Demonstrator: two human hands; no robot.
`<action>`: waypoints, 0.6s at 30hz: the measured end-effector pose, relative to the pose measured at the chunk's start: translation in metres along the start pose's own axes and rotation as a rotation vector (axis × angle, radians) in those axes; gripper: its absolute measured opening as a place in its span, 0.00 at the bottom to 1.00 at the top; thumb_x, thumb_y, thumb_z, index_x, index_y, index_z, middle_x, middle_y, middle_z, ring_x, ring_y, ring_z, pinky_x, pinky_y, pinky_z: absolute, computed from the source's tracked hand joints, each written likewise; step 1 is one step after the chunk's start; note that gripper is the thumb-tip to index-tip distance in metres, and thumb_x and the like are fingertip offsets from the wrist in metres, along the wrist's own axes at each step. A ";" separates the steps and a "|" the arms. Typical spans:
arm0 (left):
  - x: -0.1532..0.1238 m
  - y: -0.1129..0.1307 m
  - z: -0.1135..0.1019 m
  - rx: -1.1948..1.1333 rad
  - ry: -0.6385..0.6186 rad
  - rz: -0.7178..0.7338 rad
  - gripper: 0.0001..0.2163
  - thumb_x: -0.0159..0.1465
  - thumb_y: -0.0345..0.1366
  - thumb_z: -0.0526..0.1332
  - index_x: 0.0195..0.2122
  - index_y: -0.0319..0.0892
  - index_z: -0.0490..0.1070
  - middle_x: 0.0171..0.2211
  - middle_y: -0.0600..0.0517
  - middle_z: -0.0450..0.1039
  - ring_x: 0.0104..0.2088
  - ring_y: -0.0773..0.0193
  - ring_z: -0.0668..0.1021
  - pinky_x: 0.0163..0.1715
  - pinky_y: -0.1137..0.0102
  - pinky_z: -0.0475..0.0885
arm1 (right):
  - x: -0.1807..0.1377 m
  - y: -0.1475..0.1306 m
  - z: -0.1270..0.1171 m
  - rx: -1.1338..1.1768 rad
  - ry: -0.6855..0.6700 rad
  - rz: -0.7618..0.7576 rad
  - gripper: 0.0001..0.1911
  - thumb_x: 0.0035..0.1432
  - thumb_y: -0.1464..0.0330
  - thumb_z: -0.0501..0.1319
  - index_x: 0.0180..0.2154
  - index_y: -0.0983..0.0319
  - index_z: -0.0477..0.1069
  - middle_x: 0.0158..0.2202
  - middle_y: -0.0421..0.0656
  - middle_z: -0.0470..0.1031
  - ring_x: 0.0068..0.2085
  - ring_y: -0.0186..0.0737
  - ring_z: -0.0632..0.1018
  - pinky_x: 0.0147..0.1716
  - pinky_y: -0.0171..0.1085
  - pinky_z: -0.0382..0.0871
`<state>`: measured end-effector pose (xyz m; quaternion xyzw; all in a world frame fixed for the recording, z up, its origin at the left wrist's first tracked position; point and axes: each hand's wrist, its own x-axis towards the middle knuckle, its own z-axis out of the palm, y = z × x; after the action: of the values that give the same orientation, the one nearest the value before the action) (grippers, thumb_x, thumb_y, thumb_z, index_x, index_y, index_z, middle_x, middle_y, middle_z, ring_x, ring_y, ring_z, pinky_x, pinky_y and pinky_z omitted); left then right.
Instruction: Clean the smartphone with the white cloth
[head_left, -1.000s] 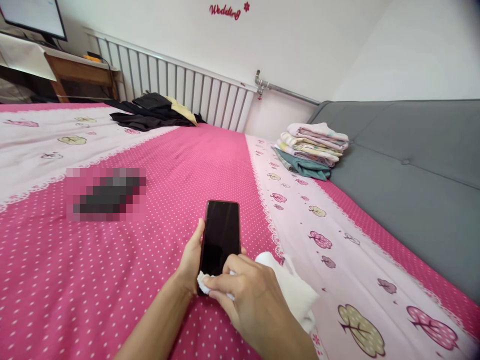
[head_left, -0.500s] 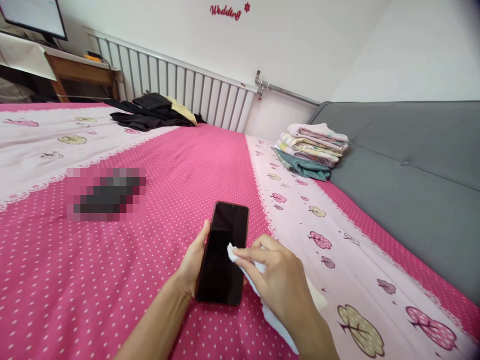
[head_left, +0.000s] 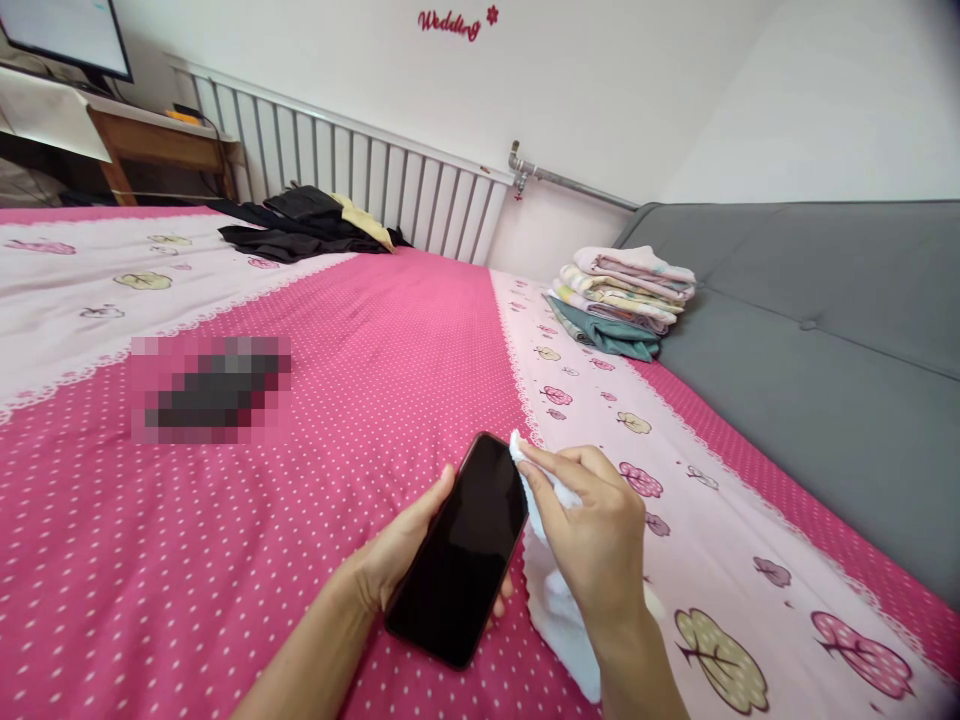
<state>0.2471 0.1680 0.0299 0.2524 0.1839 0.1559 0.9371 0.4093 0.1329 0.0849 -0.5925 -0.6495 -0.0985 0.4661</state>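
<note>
A black smartphone (head_left: 463, 550) rests in my left hand (head_left: 405, 535), screen up and its top tilted to the right. My left thumb lies along its left edge, and fingertips show past its right edge; the rest of the fingers are hidden beneath it. My right hand (head_left: 592, 520) pinches a white cloth (head_left: 559, 610) between thumb and fingers. The pinched tip of the cloth is at the phone's upper right corner, while the remainder hangs down under my right hand.
Pink dotted bedding (head_left: 420, 340) spreads under my hands. A pixelated dark object (head_left: 221, 385) lies at left. Behind are dark clothes (head_left: 307, 225), a folded fabric stack (head_left: 626, 295), a grey headboard (head_left: 817, 330), a white radiator (head_left: 352, 150) and a desk (head_left: 161, 140) with a monitor (head_left: 71, 35).
My left hand has moved right and slightly down, turning the phone's top to the right. My right hand has brought the cloth tip from mid-screen up to the phone's upper right corner.
</note>
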 end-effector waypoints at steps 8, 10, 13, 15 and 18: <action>0.002 0.000 0.002 -0.004 0.044 0.021 0.40 0.56 0.66 0.45 0.38 0.26 0.75 0.32 0.35 0.77 0.31 0.53 0.79 0.37 0.64 0.71 | -0.007 -0.003 0.011 0.085 -0.137 -0.028 0.10 0.59 0.68 0.61 0.41 0.55 0.78 0.27 0.38 0.70 0.26 0.29 0.71 0.27 0.30 0.65; 0.002 0.001 0.003 -0.038 0.082 0.060 0.38 0.58 0.64 0.45 0.38 0.28 0.75 0.30 0.37 0.77 0.28 0.55 0.79 0.34 0.64 0.72 | -0.010 -0.007 0.013 0.099 -0.228 -0.042 0.10 0.58 0.68 0.61 0.41 0.53 0.78 0.28 0.38 0.71 0.27 0.30 0.72 0.27 0.30 0.65; 0.002 0.004 0.005 -0.120 0.142 0.171 0.31 0.61 0.59 0.48 0.35 0.32 0.76 0.28 0.40 0.78 0.26 0.59 0.78 0.32 0.67 0.72 | -0.015 -0.015 0.015 0.089 -0.360 -0.077 0.10 0.57 0.69 0.63 0.40 0.51 0.78 0.29 0.38 0.71 0.29 0.31 0.73 0.27 0.30 0.65; 0.001 0.007 0.006 -0.180 0.164 0.232 0.29 0.62 0.56 0.49 0.33 0.32 0.76 0.28 0.41 0.78 0.28 0.59 0.79 0.34 0.67 0.72 | -0.019 -0.021 0.015 0.080 -0.437 -0.092 0.10 0.55 0.70 0.64 0.39 0.51 0.78 0.28 0.37 0.71 0.28 0.31 0.73 0.27 0.30 0.64; 0.000 0.010 0.006 -0.221 0.193 0.303 0.30 0.63 0.55 0.48 0.34 0.31 0.76 0.28 0.40 0.77 0.30 0.57 0.79 0.35 0.66 0.73 | -0.024 -0.029 0.014 0.087 -0.542 -0.116 0.10 0.54 0.71 0.65 0.37 0.50 0.79 0.27 0.37 0.71 0.27 0.32 0.73 0.26 0.31 0.63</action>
<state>0.2474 0.1743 0.0399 0.1568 0.2144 0.3376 0.9031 0.3745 0.1182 0.0722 -0.5386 -0.7868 0.0651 0.2941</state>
